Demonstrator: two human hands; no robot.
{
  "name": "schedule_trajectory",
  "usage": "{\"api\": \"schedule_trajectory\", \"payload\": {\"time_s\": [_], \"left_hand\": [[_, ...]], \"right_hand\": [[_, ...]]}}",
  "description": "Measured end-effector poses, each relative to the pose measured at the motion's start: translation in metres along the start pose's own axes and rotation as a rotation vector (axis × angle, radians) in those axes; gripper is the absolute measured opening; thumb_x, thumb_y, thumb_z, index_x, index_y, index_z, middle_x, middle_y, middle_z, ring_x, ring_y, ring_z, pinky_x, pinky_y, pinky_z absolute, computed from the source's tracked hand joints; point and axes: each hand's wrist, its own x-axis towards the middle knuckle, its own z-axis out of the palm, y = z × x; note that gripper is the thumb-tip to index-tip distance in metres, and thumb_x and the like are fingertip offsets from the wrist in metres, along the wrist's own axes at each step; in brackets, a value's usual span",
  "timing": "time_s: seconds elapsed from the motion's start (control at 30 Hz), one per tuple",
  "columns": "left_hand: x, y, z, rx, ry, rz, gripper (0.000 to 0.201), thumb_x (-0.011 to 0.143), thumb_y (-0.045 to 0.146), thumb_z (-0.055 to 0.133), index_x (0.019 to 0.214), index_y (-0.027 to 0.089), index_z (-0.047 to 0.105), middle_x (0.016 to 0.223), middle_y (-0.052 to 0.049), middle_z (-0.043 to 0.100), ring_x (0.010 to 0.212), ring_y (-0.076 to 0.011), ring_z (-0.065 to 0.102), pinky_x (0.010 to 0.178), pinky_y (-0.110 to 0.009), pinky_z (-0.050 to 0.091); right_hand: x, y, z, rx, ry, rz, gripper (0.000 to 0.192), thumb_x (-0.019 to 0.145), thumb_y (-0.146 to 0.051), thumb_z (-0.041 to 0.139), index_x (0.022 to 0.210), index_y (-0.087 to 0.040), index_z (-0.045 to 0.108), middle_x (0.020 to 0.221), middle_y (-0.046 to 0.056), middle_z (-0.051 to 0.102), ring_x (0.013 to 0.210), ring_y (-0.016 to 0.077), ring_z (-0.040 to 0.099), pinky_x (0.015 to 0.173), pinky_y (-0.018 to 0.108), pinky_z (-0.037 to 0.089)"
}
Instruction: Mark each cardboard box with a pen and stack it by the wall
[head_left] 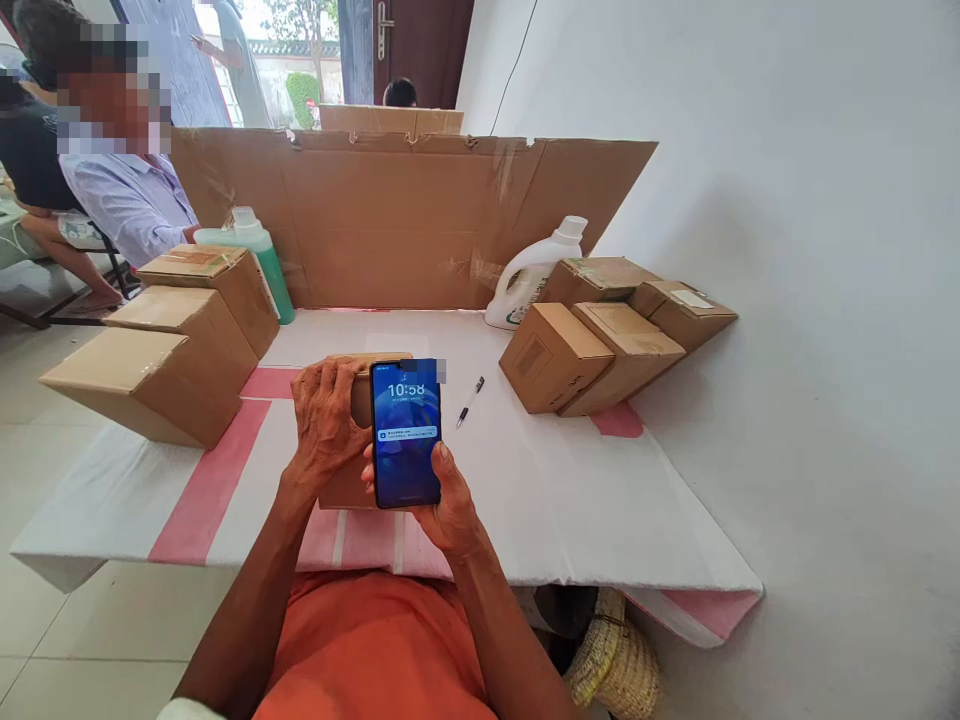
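My right hand [450,505] holds a dark smartphone [406,435] upright, its lit screen showing a clock and a notification. My left hand [324,420] rests on top of a small cardboard box [360,400] that sits on the white and pink table cover [570,490] right in front of me; the phone hides much of the box. A black pen [470,401] lies on the cover just right of the phone.
Three cardboard boxes [176,345] are stacked at the left, several more [611,335] at the right. A green bottle [259,255] and a white jug [532,275] stand before a cardboard screen [405,220]. A person in a pale shirt [127,200] sits at the far left. A woven basket [615,660] is under the table.
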Motion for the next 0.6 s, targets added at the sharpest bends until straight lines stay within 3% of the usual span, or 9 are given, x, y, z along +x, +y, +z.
{"api": "schedule_trajectory", "payload": {"time_s": [0.27,0.5,0.6], "left_hand": [[-0.002,0.000,0.000,-0.004,0.021,0.009,0.048,0.082,0.026,0.066,0.130,0.018,0.061,0.130,-0.018,0.069,0.123,-0.0374,0.059,0.108,-0.050,0.039],[-0.004,-0.002,0.000,-0.002,0.004,0.021,0.052,0.086,0.043,0.070,0.131,0.017,0.062,0.130,-0.019,0.068,0.122,-0.0388,0.058,0.105,-0.051,0.041],[-0.003,-0.005,0.001,0.009,0.018,0.021,0.056,0.087,0.050,0.072,0.130,0.016,0.062,0.130,-0.019,0.069,0.121,-0.0390,0.058,0.105,-0.052,0.041]], "right_hand": [[-0.006,-0.003,0.002,-0.001,-0.043,-0.011,0.067,0.087,-0.079,0.070,0.115,-0.018,0.076,0.105,0.014,0.082,0.091,0.0295,0.081,0.083,0.045,0.067],[-0.022,-0.020,0.013,0.000,-0.086,0.015,0.081,0.084,-0.090,0.060,0.113,-0.016,0.078,0.100,0.015,0.083,0.080,0.0298,0.081,0.076,0.044,0.067],[-0.025,-0.023,0.006,-0.027,0.014,0.014,0.082,0.082,-0.091,0.062,0.109,-0.015,0.078,0.098,0.016,0.083,0.082,0.0315,0.082,0.074,0.046,0.068]]}}
